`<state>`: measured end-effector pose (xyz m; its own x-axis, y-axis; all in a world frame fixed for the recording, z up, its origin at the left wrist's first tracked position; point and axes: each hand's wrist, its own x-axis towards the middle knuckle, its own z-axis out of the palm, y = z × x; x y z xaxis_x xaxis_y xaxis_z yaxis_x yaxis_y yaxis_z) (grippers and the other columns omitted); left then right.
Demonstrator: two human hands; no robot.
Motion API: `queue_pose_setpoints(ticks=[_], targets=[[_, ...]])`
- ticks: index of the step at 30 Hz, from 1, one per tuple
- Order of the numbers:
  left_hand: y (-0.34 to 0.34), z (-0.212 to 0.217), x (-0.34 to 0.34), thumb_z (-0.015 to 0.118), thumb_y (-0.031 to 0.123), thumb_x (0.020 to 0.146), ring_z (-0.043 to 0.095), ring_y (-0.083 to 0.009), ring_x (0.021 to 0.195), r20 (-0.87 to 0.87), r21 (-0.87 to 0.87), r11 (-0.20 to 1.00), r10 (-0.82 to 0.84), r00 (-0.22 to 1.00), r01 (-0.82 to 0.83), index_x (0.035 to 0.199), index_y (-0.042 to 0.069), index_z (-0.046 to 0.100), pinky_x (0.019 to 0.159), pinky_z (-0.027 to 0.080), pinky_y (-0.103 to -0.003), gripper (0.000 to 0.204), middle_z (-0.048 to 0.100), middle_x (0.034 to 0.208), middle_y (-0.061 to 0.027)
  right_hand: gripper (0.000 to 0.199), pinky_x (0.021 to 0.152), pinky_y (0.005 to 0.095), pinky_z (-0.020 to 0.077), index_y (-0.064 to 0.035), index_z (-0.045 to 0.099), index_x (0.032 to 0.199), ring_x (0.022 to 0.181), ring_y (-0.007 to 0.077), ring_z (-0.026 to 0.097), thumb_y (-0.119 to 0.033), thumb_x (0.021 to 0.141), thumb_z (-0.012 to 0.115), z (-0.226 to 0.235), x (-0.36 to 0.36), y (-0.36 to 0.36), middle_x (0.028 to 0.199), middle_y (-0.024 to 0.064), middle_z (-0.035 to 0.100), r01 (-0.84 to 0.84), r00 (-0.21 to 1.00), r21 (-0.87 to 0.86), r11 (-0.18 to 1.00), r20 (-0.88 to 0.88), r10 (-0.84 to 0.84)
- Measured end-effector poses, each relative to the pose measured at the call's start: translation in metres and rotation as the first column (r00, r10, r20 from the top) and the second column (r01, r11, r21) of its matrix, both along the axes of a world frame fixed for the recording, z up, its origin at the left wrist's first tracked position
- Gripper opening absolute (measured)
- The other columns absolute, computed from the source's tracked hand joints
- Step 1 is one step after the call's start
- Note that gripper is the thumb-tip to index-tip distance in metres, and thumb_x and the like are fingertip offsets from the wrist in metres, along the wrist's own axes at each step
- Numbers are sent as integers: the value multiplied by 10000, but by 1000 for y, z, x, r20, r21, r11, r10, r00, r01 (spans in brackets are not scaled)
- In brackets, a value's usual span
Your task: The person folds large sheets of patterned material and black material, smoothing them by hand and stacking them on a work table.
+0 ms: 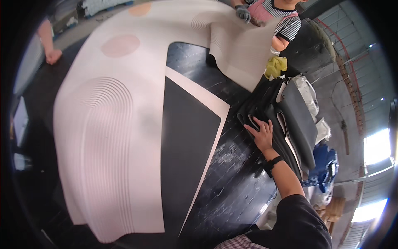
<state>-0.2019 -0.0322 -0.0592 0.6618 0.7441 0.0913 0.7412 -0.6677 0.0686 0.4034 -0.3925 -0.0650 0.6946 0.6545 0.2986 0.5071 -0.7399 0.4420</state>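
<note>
Along the right edge of the dark, shiny table (224, 166) lies a pile of folded dark mats (298, 120), with thin pale edges showing between some of the folds. On the near left side of this pile rests the right hand (262, 136), loose and unclenched, its fingers spread over the dark folds and not closed around any of them. A black band (273, 164) circles its wrist, and a dark sleeve (298, 216) covers the upper arm. The left hand is out of sight, so its state I cannot tell.

Across the middle of the table, well apart from the hand, a dark sheet (188, 120) lies flat over a pale sheet (226, 108) whose border shows along the right. Toward the left edge stretches a large pale mat (147, 124) with curved ribbed lines and a pink spot (120, 45). Near the far edge a pale flap (244, 62) curls up in front of a co-worker (286, 25) wearing a grey glove (243, 13). By the far left corner hangs another person's hand (53, 56), fingers curled. Past the right edge sits a blue bundle (323, 164)
</note>
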Motion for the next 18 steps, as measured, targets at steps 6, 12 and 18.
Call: queue_pose_setpoints(ticks=[6, 12, 18], targets=[[-14, 3, -10, 432, 181, 839, 450, -400, 1055, 44, -37, 997, 73, 996, -72, 1077, 65, 537, 919, 326, -536, 285, 466, 1228, -189, 475, 1026, 479, 269, -341, 573, 1112, 1089, 210, 444, -52, 739, 520, 2, -3, 3, 1237, 16, 438, -28, 1000, 38, 999, 0, 28], [-24, 5, -8, 499, 169, 786, 452, -359, 1079, 75, 27, 999, 39, 996, -41, 1137, 106, 512, 940, 322, -499, 356, 462, 1258, -146, 412, 1024, 421, 300, -243, 584, 1114, 1195, 276, 379, -43, 763, 505, -27, -17, 13, 1295, 70, 400, 101, 994, 312, 945, -66, -85], [-25, -6, -15, 500, 149, 811, 455, -341, 1088, 46, -6, 992, 123, 991, -123, 1148, 85, 498, 941, 338, -468, 343, 467, 1249, -133, 497, 1012, 398, 321, -232, 581, 1155, 1223, 337, 355, -16, 712, 520, -15, -45, 51, 1324, 157, 380, 241, 941, 305, 921, -308, -144]])
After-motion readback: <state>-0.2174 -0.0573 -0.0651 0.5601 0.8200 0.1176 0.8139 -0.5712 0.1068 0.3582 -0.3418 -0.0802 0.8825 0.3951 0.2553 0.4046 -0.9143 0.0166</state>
